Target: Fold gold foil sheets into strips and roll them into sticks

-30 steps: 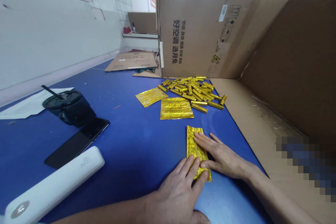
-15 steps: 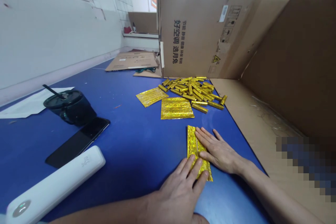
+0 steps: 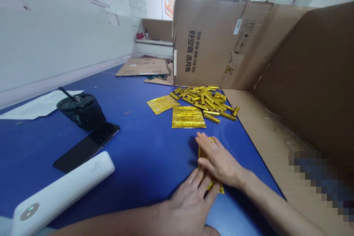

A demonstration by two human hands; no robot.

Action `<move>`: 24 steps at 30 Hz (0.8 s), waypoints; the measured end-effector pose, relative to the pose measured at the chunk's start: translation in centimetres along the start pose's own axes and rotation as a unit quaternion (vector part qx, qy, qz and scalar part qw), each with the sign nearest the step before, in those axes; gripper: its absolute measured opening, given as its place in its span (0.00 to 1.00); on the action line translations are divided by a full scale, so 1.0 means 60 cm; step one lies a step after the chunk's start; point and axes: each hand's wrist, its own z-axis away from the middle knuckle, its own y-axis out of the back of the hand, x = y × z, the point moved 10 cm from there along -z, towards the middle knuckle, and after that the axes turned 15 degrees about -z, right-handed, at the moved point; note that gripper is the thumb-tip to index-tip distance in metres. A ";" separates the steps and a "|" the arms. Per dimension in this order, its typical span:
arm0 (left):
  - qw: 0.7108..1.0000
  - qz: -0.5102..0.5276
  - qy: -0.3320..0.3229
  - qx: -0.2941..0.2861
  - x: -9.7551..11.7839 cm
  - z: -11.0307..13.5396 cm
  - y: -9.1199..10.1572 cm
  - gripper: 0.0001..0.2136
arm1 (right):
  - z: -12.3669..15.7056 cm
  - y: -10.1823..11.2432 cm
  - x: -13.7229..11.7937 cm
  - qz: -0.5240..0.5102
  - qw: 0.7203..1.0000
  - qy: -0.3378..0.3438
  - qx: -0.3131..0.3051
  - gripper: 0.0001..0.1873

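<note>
My left hand lies palm down on the blue table, its spread fingertips on the near end of a folded gold foil paper. Above the same paper is my right hand, fingers stretched out and tilted left, covering most of it. A shadow beside these fingers suggests they are slightly raised; contact with the paper cannot be made out. Farther off, two flat gold foil papers, a nearer one and a farther one, lie beside a heap of rolled gold foil tubes.
On the left are a white elongated device, a black phone, a dark lidded cup with a straw and a white sheet. A big cardboard box stands behind the heap. Flat cardboard lies at the back.
My right hand has shifted left across the foil paper and seems to have lifted a little, now hiding more of it. My left hand stays in place. The view has tilted slightly upward.
</note>
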 end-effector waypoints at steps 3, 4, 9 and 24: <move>1.000 -0.003 0.005 -0.003 -0.002 -0.001 -0.003 0.39 | -0.002 -0.043 -0.036 -0.063 0.993 0.040 -0.087 0.30; 1.000 -0.006 0.005 -0.002 -0.002 -0.002 -0.005 0.38 | -0.006 -0.050 -0.035 -0.067 0.992 0.042 -0.097 0.30; 1.000 -0.015 -0.005 0.005 -0.002 -0.003 -0.023 0.39 | -0.053 -0.046 0.015 -0.012 0.997 0.027 -0.077 0.31; 0.997 0.054 -0.050 -0.027 -0.007 -0.014 0.027 0.35 | -0.094 -0.028 0.067 0.030 0.999 -0.003 -0.019 0.33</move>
